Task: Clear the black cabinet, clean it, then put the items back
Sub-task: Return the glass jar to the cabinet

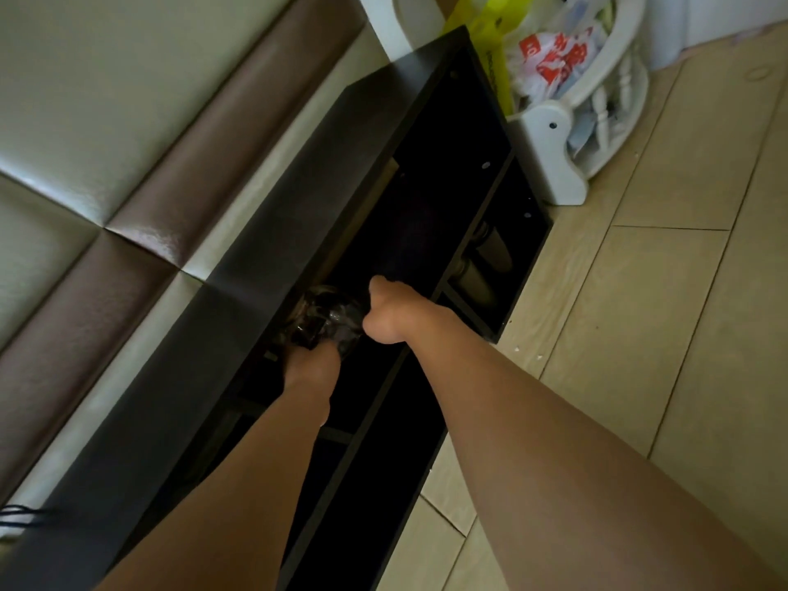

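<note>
So the black cabinet [264, 266] is a long low one, sitting right up against a padded wall [106, 121] with cream and brown panels, and the view looks down over its top edge into the open front. Both arms reach into the upper shelf, about the middle of the cabinet. There's a dark shiny bundle [326, 319] in there that looks like crumpled plastic, tucked just under the top board. The right hand [383, 313] is curled tight like a fist and grips the bundle's right side. The left hand [311, 364] is against the bundle from below, but its fingers are buried behind the plastic, so I honestly can't tell how they're set. Most of the inside is too dark to make out. In the lower compartment further along there are two pale beige things [494, 253] lying side by side, and I can't say what they are. Past the far end of the cabinet a white wooden rack [554, 164] stands on the tiled floor [661, 334], stuffed with red-and-white plastic bags [554, 57], and a yellow-green bag [490, 32] sits between it and the cabinet.
</note>
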Demonstrator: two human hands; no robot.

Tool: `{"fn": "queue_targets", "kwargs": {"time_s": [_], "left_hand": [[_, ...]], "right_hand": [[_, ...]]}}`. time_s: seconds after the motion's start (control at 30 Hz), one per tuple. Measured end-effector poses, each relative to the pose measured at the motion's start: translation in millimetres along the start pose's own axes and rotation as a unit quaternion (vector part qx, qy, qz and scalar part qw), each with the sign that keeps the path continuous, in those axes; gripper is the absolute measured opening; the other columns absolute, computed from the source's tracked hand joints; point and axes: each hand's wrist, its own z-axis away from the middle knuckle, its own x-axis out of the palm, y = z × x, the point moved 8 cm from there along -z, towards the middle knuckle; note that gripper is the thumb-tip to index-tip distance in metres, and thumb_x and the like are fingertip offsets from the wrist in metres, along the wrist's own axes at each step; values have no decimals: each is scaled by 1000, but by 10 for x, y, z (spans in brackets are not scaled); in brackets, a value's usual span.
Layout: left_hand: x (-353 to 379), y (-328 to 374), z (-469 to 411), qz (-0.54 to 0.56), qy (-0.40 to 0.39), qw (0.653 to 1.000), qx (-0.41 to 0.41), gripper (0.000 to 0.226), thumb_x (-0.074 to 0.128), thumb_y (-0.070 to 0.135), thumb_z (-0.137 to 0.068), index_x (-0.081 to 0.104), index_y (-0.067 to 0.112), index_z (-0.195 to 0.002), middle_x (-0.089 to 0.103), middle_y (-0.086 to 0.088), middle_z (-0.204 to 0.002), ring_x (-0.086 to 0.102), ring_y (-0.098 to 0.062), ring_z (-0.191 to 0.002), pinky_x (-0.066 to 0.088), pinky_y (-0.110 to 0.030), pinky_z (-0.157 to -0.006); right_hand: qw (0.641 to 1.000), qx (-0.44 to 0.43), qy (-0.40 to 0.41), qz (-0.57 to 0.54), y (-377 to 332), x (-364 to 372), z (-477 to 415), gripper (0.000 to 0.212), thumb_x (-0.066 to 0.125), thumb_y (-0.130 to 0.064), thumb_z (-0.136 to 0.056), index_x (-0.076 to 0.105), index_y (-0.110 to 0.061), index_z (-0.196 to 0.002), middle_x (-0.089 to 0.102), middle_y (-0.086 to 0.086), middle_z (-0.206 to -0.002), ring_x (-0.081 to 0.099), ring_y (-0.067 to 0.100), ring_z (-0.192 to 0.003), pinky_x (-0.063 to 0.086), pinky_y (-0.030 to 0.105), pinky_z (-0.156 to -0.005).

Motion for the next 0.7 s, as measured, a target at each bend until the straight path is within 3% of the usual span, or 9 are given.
{"fn": "queue_targets", "kwargs": {"time_s": [0.1,0.2,0.33,0.47,0.57,0.7], "left_hand": [[-46,85,187,-29,7,999,38,53,51,17,-97,38,14,-148,52,-14,-137,51,-37,-121,43,-44,-101],[-41,235,356,-133,30,987,88,57,53,19,-97,29,13,-149,48,-16,-137,52,-37,-120,47,-43,-93],[137,421,749,-310,45,922,228,80,51,27,-94,2,21,-157,18,-13,-159,31,-35,-142,41,-50,-109],[544,419,1285,-344,31,853,390,72,48,28,-94,16,18,-157,22,-6,-161,27,-26,-145,35,-48,-115],[824,355,1450,-337,-6,844,417,71,48,32,-92,21,18,-157,31,-8,-156,35,-28,-139,38,-47,-111],[966,438,1395,-281,-83,879,377,72,49,33,-95,17,19,-158,33,-8,-153,36,-29,-136,40,-47,-110]], "right_hand": [[1000,0,0,6,27,-102,126,72,51,-7,-95,17,-14,-158,41,14,-147,50,32,-126,49,41,-103],[1000,-3,7,8,68,-271,263,70,50,-6,-96,18,-15,-158,40,14,-149,49,32,-128,48,40,-103],[999,2,26,32,174,-480,466,66,50,-8,-98,22,-18,-156,37,13,-152,47,35,-131,47,45,-104],[995,9,60,83,342,-680,713,59,53,-21,-100,28,-21,-154,45,10,-144,51,32,-125,48,40,-97],[986,15,90,143,520,-871,911,56,55,-28,-99,33,-21,-150,54,8,-130,58,29,-114,51,39,-93],[969,43,122,209,763,-1175,1207,62,57,-27,-98,31,-19,-154,51,10,-139,54,28,-122,48,33,-94]]}}
